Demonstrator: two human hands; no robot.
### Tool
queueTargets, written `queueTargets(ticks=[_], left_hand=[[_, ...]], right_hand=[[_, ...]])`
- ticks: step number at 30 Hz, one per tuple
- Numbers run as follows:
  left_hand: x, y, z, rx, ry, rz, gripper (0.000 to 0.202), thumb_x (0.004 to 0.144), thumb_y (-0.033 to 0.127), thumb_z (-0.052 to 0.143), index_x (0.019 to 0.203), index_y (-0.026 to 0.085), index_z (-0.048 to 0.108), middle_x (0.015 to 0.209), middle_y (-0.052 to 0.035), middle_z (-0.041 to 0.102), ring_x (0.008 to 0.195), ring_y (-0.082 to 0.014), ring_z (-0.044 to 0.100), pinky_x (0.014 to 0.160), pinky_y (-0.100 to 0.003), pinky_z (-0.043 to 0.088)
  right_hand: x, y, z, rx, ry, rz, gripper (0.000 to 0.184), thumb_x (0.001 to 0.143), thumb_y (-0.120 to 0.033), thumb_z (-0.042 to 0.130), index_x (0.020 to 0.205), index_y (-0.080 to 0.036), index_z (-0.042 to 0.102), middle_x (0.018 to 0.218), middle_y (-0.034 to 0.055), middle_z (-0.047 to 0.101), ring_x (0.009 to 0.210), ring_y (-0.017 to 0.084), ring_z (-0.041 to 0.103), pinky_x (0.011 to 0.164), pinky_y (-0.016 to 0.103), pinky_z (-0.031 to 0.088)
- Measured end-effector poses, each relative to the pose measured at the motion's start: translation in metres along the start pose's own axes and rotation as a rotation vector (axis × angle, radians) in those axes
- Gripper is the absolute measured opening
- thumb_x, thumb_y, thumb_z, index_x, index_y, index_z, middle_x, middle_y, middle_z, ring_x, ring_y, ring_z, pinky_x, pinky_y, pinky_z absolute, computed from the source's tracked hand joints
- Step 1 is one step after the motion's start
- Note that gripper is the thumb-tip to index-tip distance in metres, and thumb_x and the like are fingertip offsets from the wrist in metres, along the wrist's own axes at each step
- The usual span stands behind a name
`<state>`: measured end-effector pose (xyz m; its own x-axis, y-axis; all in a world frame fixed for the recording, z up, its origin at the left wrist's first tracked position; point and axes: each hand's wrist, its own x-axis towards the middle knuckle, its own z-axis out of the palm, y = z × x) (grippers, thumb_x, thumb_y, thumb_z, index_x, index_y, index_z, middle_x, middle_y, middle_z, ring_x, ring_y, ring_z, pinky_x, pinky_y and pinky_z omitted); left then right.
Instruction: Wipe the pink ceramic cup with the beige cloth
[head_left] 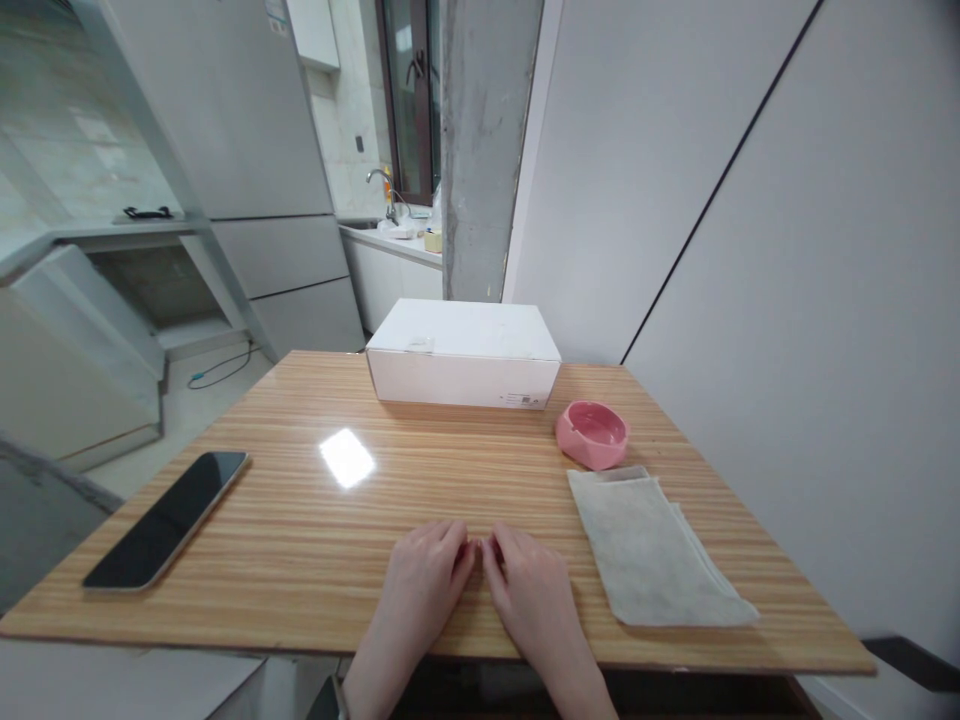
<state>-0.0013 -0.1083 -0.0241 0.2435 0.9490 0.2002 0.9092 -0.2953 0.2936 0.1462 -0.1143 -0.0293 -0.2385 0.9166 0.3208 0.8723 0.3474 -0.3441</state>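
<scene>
My left hand [427,570] rests on the table near its front edge. Its fingers are curled in and closed, and no object shows in them. Beside it, my right hand [534,580] is closed in the same way. The thumbs and fingertips of the two hands meet or nearly meet, and some fingertips are hidden beneath the hands. Right of my right hand lies a flat stack of thin grey-white cloth-like pouches [652,550]. Behind the stack sits a pink faceted ashtray [593,434], apart from both hands.
A closed white cardboard box [465,355] stands at the far side of the wood-grain table [300,560]. On the left lies a black-screened smartphone [169,525]. A white wall [750,300] runs along the right. Beyond are a fridge [217,120] and a sink tap [388,195].
</scene>
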Motion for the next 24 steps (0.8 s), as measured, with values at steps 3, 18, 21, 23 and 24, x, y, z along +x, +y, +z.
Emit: queueTargets(ticks=[3,18,21,23,24], left_hand=[[0.0,0.0,0.0,-0.008,-0.003,-0.001,0.019,0.09,0.022,0.044,0.074,0.021,0.054,0.075,-0.0011,0.066,0.071,-0.0194,0.062,0.063,-0.029,0.041],[0.018,0.015,-0.028,-0.187,-0.049,0.061,0.024,0.093,0.025,0.037,0.088,0.019,0.06,0.082,-0.0047,0.065,0.073,-0.0182,0.062,0.065,-0.028,0.044],[0.054,0.04,-0.041,-0.558,0.013,0.114,0.025,0.089,0.039,0.047,0.092,0.019,0.061,0.089,-0.0036,0.064,0.086,-0.0167,0.061,0.077,-0.028,0.046],[0.086,0.057,-0.037,-0.748,0.006,0.264,0.033,0.083,0.039,0.058,0.109,0.019,0.058,0.109,-0.006,0.061,0.102,-0.0175,0.058,0.09,-0.029,0.044],[0.102,0.065,-0.031,-0.801,0.005,0.312,0.046,0.079,0.04,0.064,0.118,0.019,0.055,0.118,-0.0077,0.058,0.11,-0.0191,0.054,0.096,-0.031,0.041]], right_hand=[[0.0,0.0,-0.001,0.018,-0.011,0.003,0.019,0.092,-0.019,0.043,0.075,-0.022,0.049,0.07,-0.0011,0.062,0.065,0.016,0.059,0.058,0.027,0.028],[0.0,-0.001,-0.003,-0.004,-0.049,0.018,0.021,0.089,-0.019,0.047,0.071,-0.021,0.057,0.068,0.0004,0.066,0.063,0.016,0.062,0.056,0.027,0.026],[0.0,0.0,-0.001,-0.07,-0.039,0.027,0.019,0.086,-0.018,0.051,0.069,-0.02,0.06,0.063,0.0012,0.067,0.056,0.016,0.062,0.053,0.028,0.023],[-0.001,0.001,0.0,-0.097,-0.016,0.031,0.021,0.086,-0.018,0.051,0.067,-0.02,0.059,0.062,0.0014,0.067,0.056,0.016,0.062,0.052,0.028,0.021],[-0.001,0.001,0.0,-0.1,-0.006,0.031,0.023,0.087,-0.019,0.05,0.066,-0.02,0.058,0.063,0.0014,0.067,0.056,0.016,0.062,0.051,0.028,0.021]])
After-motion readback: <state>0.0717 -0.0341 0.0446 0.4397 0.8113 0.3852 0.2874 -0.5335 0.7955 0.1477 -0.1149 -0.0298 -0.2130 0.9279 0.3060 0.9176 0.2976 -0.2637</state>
